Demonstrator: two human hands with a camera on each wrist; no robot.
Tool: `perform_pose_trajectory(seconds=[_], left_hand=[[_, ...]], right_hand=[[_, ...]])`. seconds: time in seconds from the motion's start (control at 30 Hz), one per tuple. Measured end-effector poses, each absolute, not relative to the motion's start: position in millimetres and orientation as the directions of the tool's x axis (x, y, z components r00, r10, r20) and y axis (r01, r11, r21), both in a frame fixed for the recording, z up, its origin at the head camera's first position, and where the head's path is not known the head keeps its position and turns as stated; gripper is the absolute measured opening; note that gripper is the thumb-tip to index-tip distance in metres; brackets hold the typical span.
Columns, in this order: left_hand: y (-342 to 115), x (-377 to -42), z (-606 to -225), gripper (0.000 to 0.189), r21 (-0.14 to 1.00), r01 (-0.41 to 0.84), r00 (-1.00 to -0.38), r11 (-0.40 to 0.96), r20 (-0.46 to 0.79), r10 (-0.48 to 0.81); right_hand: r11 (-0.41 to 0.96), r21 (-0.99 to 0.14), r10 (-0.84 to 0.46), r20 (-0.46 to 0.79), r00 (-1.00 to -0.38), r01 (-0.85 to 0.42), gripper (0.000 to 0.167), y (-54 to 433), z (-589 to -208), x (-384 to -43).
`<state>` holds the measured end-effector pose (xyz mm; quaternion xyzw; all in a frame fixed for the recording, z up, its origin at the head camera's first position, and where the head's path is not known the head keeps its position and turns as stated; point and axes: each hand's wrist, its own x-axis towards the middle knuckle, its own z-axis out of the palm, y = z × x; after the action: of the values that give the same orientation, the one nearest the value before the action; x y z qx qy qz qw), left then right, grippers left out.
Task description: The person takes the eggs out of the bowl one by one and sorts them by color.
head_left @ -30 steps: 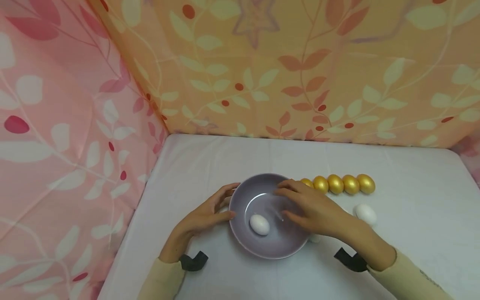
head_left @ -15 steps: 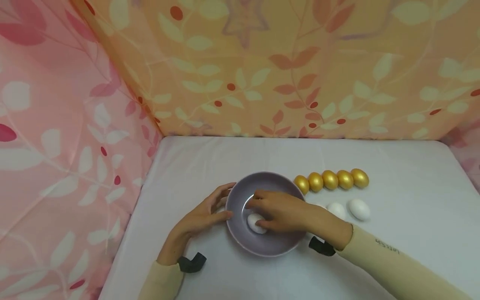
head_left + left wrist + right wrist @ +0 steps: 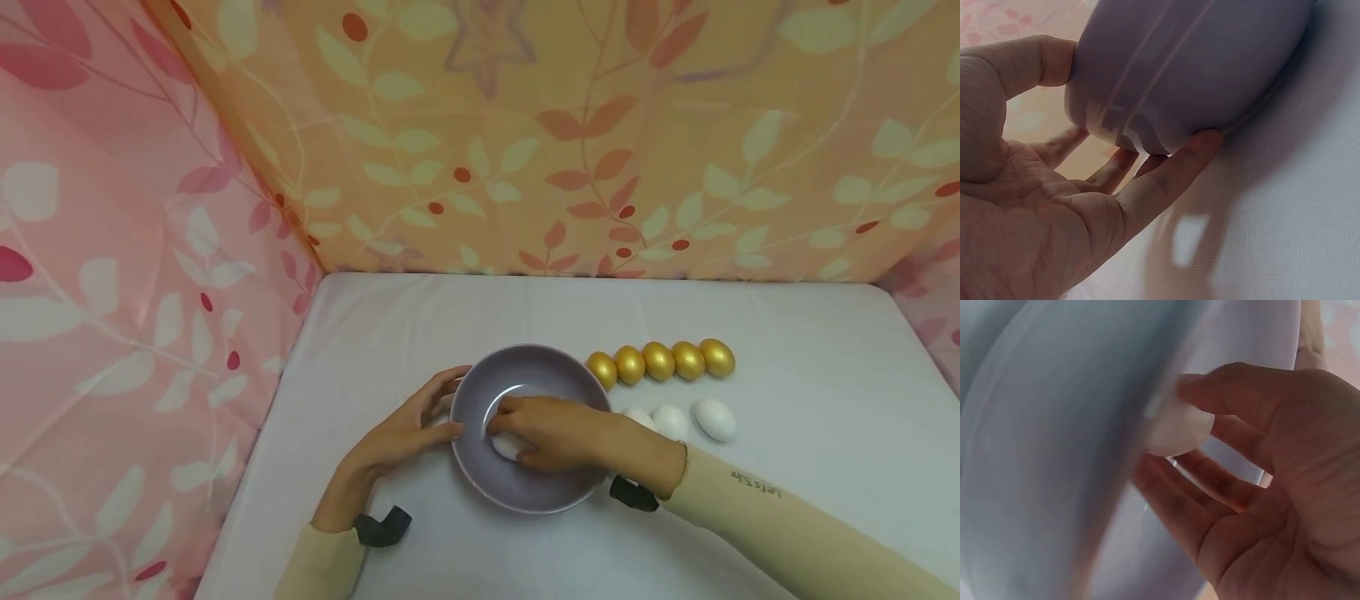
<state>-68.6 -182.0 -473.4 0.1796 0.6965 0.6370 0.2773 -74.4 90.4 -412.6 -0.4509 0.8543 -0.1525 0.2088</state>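
A purple-grey bowl (image 3: 540,364) stands on the white-covered table, with one white egg (image 3: 507,448) inside. My right hand (image 3: 555,429) reaches down into the bowl and holds that egg; in the right wrist view the thumb lies on one side of the egg (image 3: 1179,434) and the fingers on the other. At the bowl's left side, my left hand (image 3: 408,429) touches the outside, its thumb near the rim. Up close in the left wrist view, spread fingertips rest along the outer wall of the bowl (image 3: 1210,69), one of them down near its base.
A row of several gold eggs (image 3: 658,362) lies behind and right of the bowl. More white eggs (image 3: 670,423) lie right of the bowl, partly behind the right forearm. A patterned orange cloth (image 3: 480,125) hangs behind the table, a pink one (image 3: 150,250) at the left.
My right hand has moved left and down into the bowl, and its fingers have closed round the white egg there. The left hand stays at the bowl's side.
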Motion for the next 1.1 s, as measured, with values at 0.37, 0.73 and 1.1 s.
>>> perform_pose_trajectory(seconds=[0.37,0.73,1.1], left_hand=[[-181,-71,-472,0.078,0.989,-0.080,-0.789,0.123,-0.139,0.598],[-184,-72,-469,0.077,0.990,-0.083,-0.772,0.117,-0.138,0.620],[-184,-68,-471,0.076,0.988,-0.089,-0.777,0.128,-0.149,0.612]], right_hand=[[0.542,-0.409,-0.838,-0.202,-0.507,-0.734,0.043,95,-406,-75],[0.531,-0.460,-0.818,-0.061,-0.572,-0.712,0.046,114,-397,-80],[0.470,-0.582,-0.756,0.123,-0.643,-0.664,0.046,141,-406,-67]])
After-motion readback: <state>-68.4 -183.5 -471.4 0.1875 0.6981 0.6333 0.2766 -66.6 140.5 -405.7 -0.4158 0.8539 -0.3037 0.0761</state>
